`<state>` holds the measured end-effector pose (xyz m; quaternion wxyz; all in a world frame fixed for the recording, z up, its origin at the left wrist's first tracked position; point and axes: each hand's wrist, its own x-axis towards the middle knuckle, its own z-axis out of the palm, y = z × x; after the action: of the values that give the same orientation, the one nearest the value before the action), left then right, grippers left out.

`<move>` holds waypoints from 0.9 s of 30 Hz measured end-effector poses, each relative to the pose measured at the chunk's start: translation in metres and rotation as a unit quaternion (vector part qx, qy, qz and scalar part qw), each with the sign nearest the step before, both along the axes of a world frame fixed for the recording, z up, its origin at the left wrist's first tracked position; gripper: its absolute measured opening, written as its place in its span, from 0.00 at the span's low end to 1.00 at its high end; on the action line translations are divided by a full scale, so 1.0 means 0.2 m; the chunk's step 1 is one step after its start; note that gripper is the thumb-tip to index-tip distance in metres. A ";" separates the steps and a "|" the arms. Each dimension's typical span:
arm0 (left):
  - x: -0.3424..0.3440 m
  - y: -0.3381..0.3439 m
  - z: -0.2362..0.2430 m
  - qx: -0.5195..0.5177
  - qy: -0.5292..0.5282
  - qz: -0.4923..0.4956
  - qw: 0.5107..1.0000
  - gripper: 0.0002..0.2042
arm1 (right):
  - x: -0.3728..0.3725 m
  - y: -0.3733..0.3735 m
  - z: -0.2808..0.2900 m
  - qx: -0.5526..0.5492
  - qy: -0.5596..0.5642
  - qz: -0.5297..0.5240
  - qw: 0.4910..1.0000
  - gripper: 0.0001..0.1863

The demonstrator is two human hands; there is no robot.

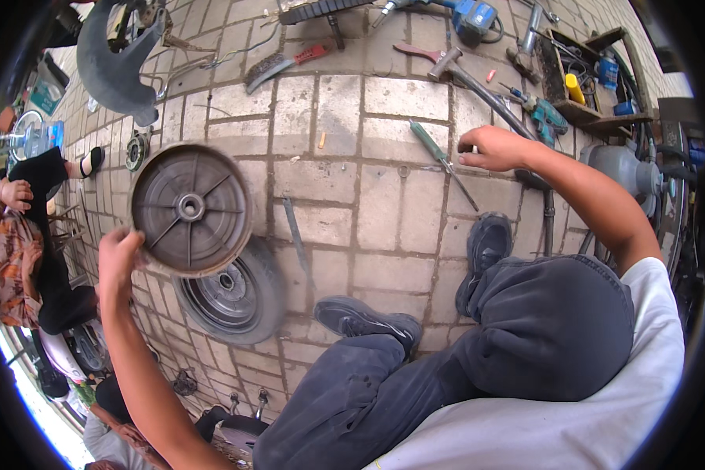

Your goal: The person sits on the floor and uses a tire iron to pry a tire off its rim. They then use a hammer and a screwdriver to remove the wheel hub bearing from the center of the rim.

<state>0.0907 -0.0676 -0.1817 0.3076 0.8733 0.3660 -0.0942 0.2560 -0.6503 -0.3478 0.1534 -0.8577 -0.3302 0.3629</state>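
My left hand (120,254) has its fingers closed on the near left edge of a round, ribbed metal wheel rim (221,205) with a hub hole in its middle. The wheel rim is tilted up and partly covers a wheel with a black tyre (262,309) lying on the paving. Over the paving at the right, my right hand (489,149) is held out with its fingers slightly bent and apart, and nothing shows in it. Just left of its fingertips lies a screwdriver with a green handle (428,142). The shaft points toward my shoe.
A hammer (478,88), a teal drill (548,119) and a wooden toolbox (615,121) lie at the far right. A thin metal strip (295,231) lies mid-floor, a red-handled brush (286,64) farther off. A black curved cover (106,66) stands far left; another person (12,258) sits at left.
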 end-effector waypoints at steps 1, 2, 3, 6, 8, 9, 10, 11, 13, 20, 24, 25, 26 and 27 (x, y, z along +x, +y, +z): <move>0.13 -0.10 -0.05 0.022 0.012 -0.062 0.998 0.10 | -0.01 0.00 -0.04 0.022 -0.006 -0.004 1.000 0.18; 0.22 -0.15 -0.09 0.063 0.017 -0.119 0.991 0.10 | -0.02 0.03 -0.04 0.027 -0.024 -0.018 0.999 0.18; 0.27 -0.20 -0.12 0.109 0.023 -0.171 0.979 0.10 | -0.02 0.07 -0.06 0.037 -0.042 -0.029 0.998 0.17; 0.33 -0.64 -0.29 0.298 -0.004 -0.313 0.902 0.10 | -0.01 0.11 -0.08 0.032 -0.118 -0.079 0.989 0.16; 0.28 -0.88 -0.37 0.353 -0.035 -0.352 0.866 0.11 | 0.01 0.12 -0.16 0.047 -0.154 -0.099 0.982 0.15; 0.25 -0.98 -0.38 0.340 -0.061 -0.369 0.863 0.11 | 0.02 0.13 -0.19 0.045 -0.163 -0.114 0.979 0.15; 0.21 -1.05 -0.39 0.330 -0.045 -0.391 0.858 0.12 | 0.02 0.14 -0.21 0.039 -0.164 -0.116 0.979 0.16; 0.16 -1.12 -0.42 0.320 -0.029 -0.413 0.852 0.12 | 0.02 0.15 -0.24 0.034 -0.165 -0.117 0.979 0.16; 0.06 -1.24 -0.49 0.291 -0.007 -0.468 0.835 0.13 | 0.00 0.19 -0.29 0.021 -0.156 -0.115 0.981 0.18; -0.14 -1.46 -0.90 0.270 0.033 -0.481 0.834 0.23 | -0.05 0.33 -0.45 0.027 -0.127 -0.128 0.983 0.15; -0.14 -1.42 -0.86 0.095 0.082 -0.509 0.852 0.25 | 0.04 0.35 -0.26 0.123 -0.115 -0.181 0.969 0.15; -0.13 -1.38 -0.84 0.046 0.084 -0.464 0.881 0.25 | 0.08 0.37 -0.17 0.157 -0.111 -0.192 0.962 0.15; -0.11 -1.32 -0.82 -0.003 0.083 -0.418 0.905 0.24 | 0.11 0.39 -0.08 0.180 -0.082 -0.192 0.961 0.16; -0.08 -1.27 -0.80 -0.051 0.081 -0.371 0.924 0.24 | 0.13 0.43 0.01 0.203 -0.052 -0.193 0.959 0.16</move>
<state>0.0753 -0.3219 -0.3410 0.2638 0.9192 0.0337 -0.2905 0.2824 -0.5651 -0.3458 0.3738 -0.8736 -0.2330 0.2066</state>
